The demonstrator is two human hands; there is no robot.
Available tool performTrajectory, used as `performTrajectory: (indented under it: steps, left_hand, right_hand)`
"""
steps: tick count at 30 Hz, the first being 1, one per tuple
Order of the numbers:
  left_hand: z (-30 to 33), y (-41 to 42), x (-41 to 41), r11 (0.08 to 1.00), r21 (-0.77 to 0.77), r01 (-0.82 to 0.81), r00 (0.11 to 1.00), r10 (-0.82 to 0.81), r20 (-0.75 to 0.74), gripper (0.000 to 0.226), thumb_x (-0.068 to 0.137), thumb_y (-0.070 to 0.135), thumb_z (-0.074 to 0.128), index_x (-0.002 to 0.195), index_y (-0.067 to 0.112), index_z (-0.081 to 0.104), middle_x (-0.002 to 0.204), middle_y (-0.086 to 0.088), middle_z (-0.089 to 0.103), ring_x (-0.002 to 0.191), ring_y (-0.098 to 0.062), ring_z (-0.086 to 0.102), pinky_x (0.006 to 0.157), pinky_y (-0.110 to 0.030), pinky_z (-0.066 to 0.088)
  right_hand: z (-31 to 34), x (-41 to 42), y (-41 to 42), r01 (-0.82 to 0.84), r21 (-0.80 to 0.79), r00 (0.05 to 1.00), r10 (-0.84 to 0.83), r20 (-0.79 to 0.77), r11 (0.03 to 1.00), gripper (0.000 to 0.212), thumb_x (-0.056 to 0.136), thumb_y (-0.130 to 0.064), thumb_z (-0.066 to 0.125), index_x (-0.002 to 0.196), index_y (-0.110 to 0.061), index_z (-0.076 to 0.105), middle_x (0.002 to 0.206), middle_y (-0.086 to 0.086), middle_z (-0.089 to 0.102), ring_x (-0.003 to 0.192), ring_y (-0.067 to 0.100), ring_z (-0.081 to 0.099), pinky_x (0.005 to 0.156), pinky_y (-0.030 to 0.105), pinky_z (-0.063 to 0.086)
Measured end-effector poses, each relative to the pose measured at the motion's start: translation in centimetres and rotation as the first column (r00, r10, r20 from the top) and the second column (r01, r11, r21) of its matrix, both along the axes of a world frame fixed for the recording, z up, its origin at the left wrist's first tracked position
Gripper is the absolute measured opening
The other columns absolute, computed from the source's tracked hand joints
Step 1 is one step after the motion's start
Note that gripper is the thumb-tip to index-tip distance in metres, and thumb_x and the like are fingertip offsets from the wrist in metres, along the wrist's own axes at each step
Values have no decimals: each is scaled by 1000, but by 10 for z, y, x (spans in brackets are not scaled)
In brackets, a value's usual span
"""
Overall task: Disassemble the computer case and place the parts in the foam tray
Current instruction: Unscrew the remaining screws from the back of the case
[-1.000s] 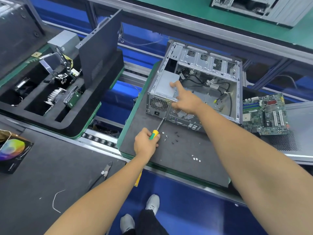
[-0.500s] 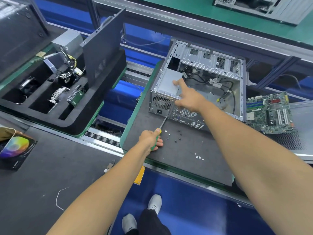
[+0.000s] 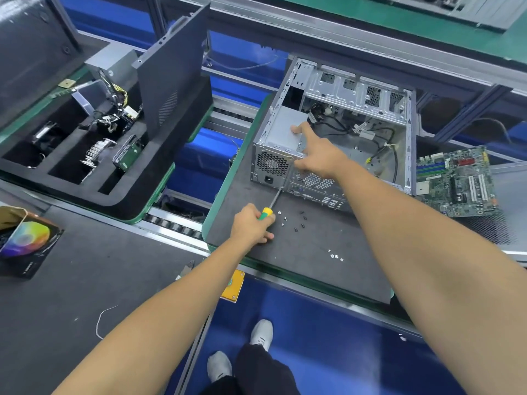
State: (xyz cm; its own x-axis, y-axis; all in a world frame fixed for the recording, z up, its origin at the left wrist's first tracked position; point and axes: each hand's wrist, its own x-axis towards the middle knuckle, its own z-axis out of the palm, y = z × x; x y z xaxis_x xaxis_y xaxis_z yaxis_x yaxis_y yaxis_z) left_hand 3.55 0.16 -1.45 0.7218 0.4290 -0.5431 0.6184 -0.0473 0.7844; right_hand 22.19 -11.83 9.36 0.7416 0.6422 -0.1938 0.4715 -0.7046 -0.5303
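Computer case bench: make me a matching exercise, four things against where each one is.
Things:
1. screwdriver
2. motherboard
3. power supply
4. loose screws

Places:
A. on the mat in front of the case
B. inside the case's near-left corner
C. gripped by the left hand
D. lying to the right of the case

Pairs: 1-C, 2-D, 3-B, 4-A

At your far left a box with a colour-wheel print [image 3: 24, 242] sits on the dark bench mat [image 3: 85, 280]. A white wire scrap [image 3: 104, 319] lies near it, and your grey shoes [image 3: 261, 332] stand on blue floor [image 3: 328, 352].
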Motion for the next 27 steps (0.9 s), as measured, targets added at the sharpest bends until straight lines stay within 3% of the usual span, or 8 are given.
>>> performTrajectory:
  steps: [3, 8, 11, 14, 16, 19, 24, 27]
  left_hand:
    - [9, -7, 4, 964, -267, 13, 1000, -15, -5, 28, 104, 34, 57, 99, 9, 47, 99, -16, 66, 74, -26, 76, 58, -37, 58]
    - [11, -6, 6, 947, -319, -43, 992, 3, -123, 42, 110, 42, 37, 100, 8, 59, 78, -6, 65, 60, -15, 61, 55, -26, 45]
    - [2, -1, 8, 982, -187, -5, 998, -7, -65, 37, 107, 43, 47, 104, 7, 57, 83, -9, 62, 56, -18, 50, 49, -26, 39]
    - [-6, 7, 6, 986, 139, 87, 996, -83, -33, 48, 86, 39, 80, 106, 14, 45, 102, -8, 57, 76, -26, 59, 62, -38, 52]
    - [-7, 14, 3, 974, 220, 44, 999, -41, -20, 49, 78, 37, 87, 99, 15, 48, 96, -8, 64, 77, -29, 69, 70, -47, 61]
    - [-7, 20, 2, 995, 99, -30, 999, 28, 17, 41, 81, 37, 84, 92, 12, 53, 74, -6, 72, 64, -23, 75, 66, -48, 64]
    - [5, 9, 8, 960, -279, 4, 996, -27, -79, 37, 107, 42, 47, 94, 10, 59, 83, -7, 68, 55, -12, 68, 52, -26, 50]
    - [7, 7, 9, 975, -221, 1, 994, -25, -106, 42, 109, 43, 40, 97, 8, 60, 80, -6, 63, 56, -16, 56, 52, -25, 42]
  right_hand:
    - [1, 1, 1, 9, 29, 999, -8, -31, 1000, 74, 80, -20, 69, 137, -44, 27, 66, 10, 71, 57, 21, 70, 60, 39, 55]
    - [1, 1, 1, 7, 36, 998, -5, -57, 999, 78, 77, -17, 68, 137, -45, 27, 64, -2, 73, 57, 17, 72, 62, 44, 60]
    - [2, 0, 2, -5, 37, 999, 7, -39, 999, 79, 75, -18, 67, 137, -45, 27, 61, -4, 71, 52, 13, 69, 55, 39, 55]
    - [2, 1, 1, 4, 37, 999, -2, -37, 999, 78, 77, -18, 68, 137, -44, 27, 59, -3, 69, 50, 17, 66, 51, 38, 50]
    - [2, 0, 2, 5, 39, 999, -3, -43, 999, 77, 78, -18, 69, 137, -44, 27, 61, 1, 70, 55, 24, 69, 54, 43, 53]
    - [2, -1, 2, 7, 39, 999, -6, -43, 999, 77, 78, -18, 69, 138, -44, 28, 61, -1, 70, 51, 17, 67, 54, 40, 52]
    - [4, -1, 3, 10, 33, 1000, -9, -30, 999, 77, 79, -17, 69, 138, -45, 27, 58, -3, 68, 47, 12, 63, 51, 32, 45]
    - [5, -2, 2, 14, 26, 999, -13, -31, 1000, 78, 79, -16, 68, 140, -42, 26, 56, -6, 67, 45, 9, 61, 53, 34, 46]
